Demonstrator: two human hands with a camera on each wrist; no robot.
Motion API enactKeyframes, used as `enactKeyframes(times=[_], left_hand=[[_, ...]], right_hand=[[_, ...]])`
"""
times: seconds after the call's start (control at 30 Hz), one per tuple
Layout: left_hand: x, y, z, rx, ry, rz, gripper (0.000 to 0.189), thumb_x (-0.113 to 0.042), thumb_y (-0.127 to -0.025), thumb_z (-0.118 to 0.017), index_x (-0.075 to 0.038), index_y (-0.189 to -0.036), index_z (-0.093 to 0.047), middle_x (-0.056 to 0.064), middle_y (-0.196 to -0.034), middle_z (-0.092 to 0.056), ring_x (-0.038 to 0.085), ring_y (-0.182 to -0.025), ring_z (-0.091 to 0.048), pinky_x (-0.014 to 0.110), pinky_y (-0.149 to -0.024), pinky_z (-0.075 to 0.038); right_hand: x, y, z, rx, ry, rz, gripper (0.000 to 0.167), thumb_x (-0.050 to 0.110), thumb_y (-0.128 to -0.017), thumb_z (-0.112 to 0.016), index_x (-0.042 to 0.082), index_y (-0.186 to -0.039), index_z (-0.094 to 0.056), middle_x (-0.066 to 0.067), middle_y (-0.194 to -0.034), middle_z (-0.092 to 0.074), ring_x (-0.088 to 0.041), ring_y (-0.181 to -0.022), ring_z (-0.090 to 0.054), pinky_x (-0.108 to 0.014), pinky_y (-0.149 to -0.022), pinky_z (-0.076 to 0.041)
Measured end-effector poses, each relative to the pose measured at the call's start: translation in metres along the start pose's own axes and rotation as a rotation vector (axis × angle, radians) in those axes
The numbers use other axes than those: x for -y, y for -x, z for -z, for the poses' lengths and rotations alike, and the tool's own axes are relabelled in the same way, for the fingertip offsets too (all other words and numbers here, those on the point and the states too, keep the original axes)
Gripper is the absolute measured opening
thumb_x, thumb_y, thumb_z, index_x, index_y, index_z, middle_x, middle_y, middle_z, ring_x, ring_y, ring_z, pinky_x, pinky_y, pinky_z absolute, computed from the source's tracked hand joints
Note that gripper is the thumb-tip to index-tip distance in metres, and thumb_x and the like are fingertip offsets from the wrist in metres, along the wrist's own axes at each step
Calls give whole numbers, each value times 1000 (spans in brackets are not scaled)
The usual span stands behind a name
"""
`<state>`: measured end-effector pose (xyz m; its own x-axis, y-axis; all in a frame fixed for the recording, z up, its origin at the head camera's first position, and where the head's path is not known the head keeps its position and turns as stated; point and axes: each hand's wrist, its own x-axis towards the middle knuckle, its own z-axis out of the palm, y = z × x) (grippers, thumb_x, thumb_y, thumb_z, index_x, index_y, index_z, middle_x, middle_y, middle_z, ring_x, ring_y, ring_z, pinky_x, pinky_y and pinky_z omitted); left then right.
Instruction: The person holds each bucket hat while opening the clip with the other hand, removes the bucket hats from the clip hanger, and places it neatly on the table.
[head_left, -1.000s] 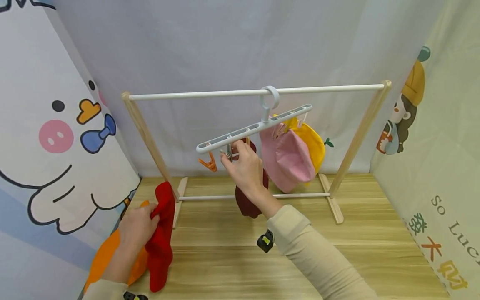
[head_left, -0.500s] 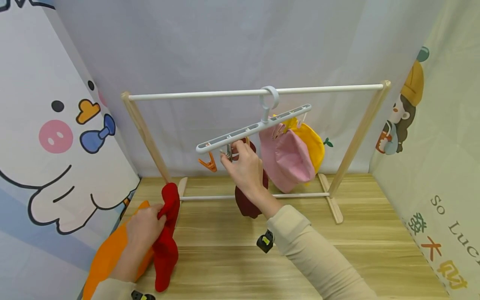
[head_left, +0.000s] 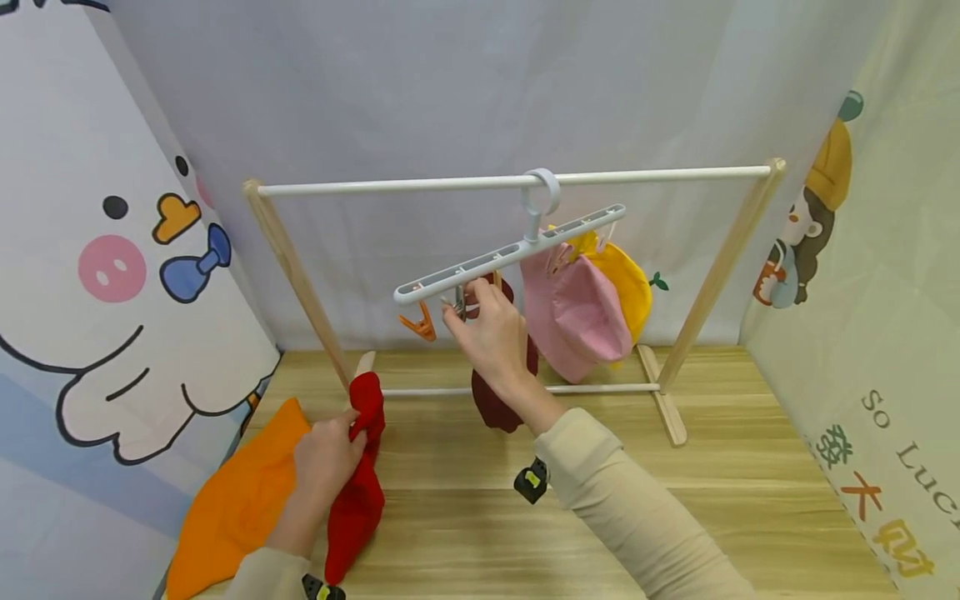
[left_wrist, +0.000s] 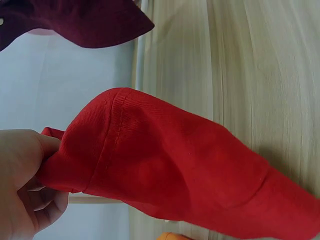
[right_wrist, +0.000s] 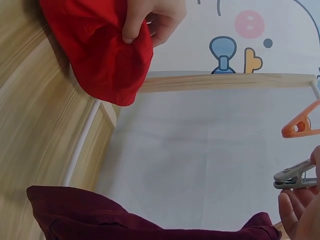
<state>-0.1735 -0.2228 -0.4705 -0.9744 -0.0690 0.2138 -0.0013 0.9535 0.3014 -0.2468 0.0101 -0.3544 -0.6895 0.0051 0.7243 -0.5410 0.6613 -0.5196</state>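
My left hand (head_left: 326, 458) pinches the upper edge of a folded red fabric hat (head_left: 358, 500), which droops down at the left front of the rack. In the left wrist view, thumb and fingers meet at one end of the red cloth. Under the left end of the white hanger (head_left: 480, 265), my right hand (head_left: 491, 337) squeezes a grey clothespin (right_wrist: 295, 175); its jaws hold no cloth. An orange clothespin (head_left: 422, 323) dangles beside it, nearer the hanger's end. Partly hidden by the right hand, a maroon hat (head_left: 495, 407) hangs from the hanger.
A pink hat (head_left: 573, 321) and a yellow hat (head_left: 628, 283) hang clipped on the hanger's right half. The hanger hooks over the white rail (head_left: 660, 176) of a wooden-legged rack. An orange hat (head_left: 232, 500) lies on the table at the left, beside the printed cloth wall.
My left hand has carried the red hat to the right, away from the orange hat, which shows more now. The right hand has stayed in place on the grey clothespin.
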Motion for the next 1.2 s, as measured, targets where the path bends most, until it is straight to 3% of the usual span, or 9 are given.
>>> enactKeyframes(times=[0.23,0.67,0.87,1.2], left_hand=[[-8,-2,-6,39,4,18,31,-22,-81,-66,-11,-110,-64,19,-91,-68,36,-66,-62,47,-49,-45],[-17,3,-29,36,24,20,26,-22,-80,-66,-13,-104,-66,17,-82,-67,38,-62,-59,47,-50,-45],[-21,3,-38,64,37,29,24,-22,-80,-66,-12,-102,-66,13,-83,-68,31,-62,-60,43,-49,-44],[-28,6,-53,55,115,23,22,-18,-79,-67,-10,-98,-67,13,-78,-67,25,-57,-56,37,-45,-42]], right_hand=[[1,0,1,4,-6,1,21,25,-78,-70,10,-86,-57,-2,-83,-67,-17,-69,-67,-31,-57,-50],[1,-1,0,4,-3,2,21,25,-78,-69,11,-87,-58,-2,-84,-67,-17,-70,-67,-31,-58,-50],[1,0,0,2,0,1,21,25,-78,-70,10,-87,-58,-2,-83,-67,-16,-69,-66,-31,-58,-51],[1,1,1,1,8,0,21,26,-78,-70,10,-87,-58,-2,-83,-67,-16,-70,-66,-31,-58,-50]])
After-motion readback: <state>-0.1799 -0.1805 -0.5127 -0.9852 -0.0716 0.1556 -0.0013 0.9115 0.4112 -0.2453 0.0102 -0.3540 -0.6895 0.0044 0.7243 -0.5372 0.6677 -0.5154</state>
